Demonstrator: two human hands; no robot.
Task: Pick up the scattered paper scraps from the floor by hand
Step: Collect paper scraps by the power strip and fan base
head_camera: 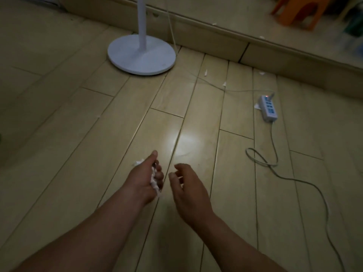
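My left hand (pixel 146 178) grips a bunch of white paper scraps (pixel 154 181), with bits poking out past the thumb and below the fingers. My right hand (pixel 186 185) hovers just to its right, fingers loosely curled and holding nothing. Small white scraps lie farther off on the wooden floor: one scrap (pixel 206 72) by the fan base, another scrap (pixel 224 84) to its right, a third scrap (pixel 261 73) near the step, and a larger scrap (pixel 257 106) tucked beside the power strip.
A white fan base (pixel 141 55) with its pole stands at the back. A power strip (pixel 268 108) with a red light lies at right, its grey cable (pixel 275 163) looping over the floor. A raised step (pixel 255 50) carries an orange stool (pixel 298 12) and more scraps.
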